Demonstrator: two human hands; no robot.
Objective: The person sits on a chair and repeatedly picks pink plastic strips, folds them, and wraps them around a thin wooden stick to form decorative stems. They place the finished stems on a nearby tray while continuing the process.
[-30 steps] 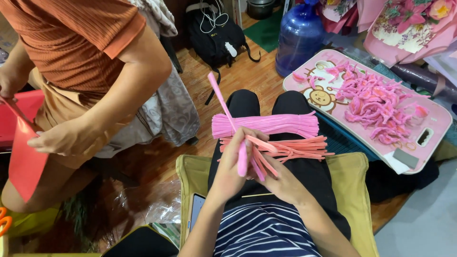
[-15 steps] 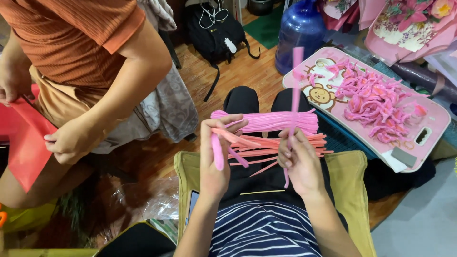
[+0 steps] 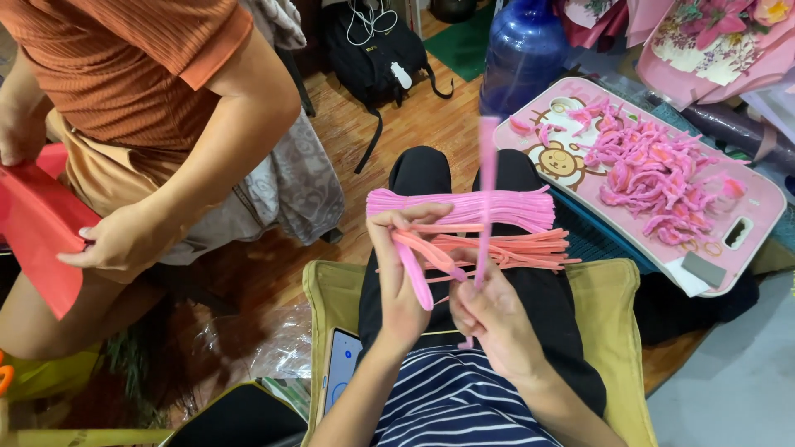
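the right hand [image 3: 497, 319] is now pinching a single fuzzy pink pipe cleaner [image 3: 487, 199] and holding it upright, where half a second ago it was only starting to lift clear. the left hand [image 3: 406, 273] is closing around a bent pink pipe cleaner [image 3: 414, 265], with salmon stems [image 3: 513, 248] lying across the lap beside the pink bundle [image 3: 464, 207]. so one stem is separated out. the pink monkey-print tray [image 3: 762, 207] is sitting off the right knee.
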